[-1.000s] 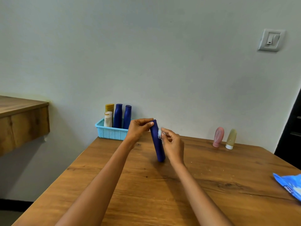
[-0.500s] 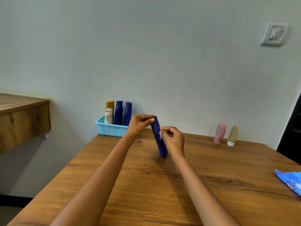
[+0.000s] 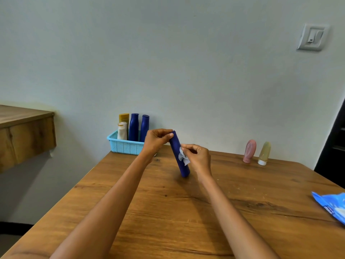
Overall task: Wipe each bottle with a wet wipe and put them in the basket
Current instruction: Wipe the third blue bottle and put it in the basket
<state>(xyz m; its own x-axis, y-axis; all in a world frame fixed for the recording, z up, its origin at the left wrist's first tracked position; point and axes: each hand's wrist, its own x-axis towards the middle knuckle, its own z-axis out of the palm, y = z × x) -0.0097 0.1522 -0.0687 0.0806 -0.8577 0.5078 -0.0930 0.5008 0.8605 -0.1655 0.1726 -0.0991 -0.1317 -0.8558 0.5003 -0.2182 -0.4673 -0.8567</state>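
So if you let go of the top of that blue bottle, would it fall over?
Probably. The blue bottle is tall, narrow and tilted, its base on the table, steadied by the left hand. Being round, it might then roll.

Person, head view: two bare forearms, no sleeves in view back from the fingers. Left hand (image 3: 155, 142) and right hand (image 3: 198, 157): no rings, watch or bands visible.

I see bare table (image 3: 168, 212) near and left of my arms, open for passing. Far left, the basket (image 3: 125, 146) holds four upright bottles (image 3: 133, 128), leaving room at its right end. Far right stand a pink bottle (image 3: 249, 151) and yellowish bottle (image 3: 264, 153); the wipes pack (image 3: 330, 206) blocks the right edge.
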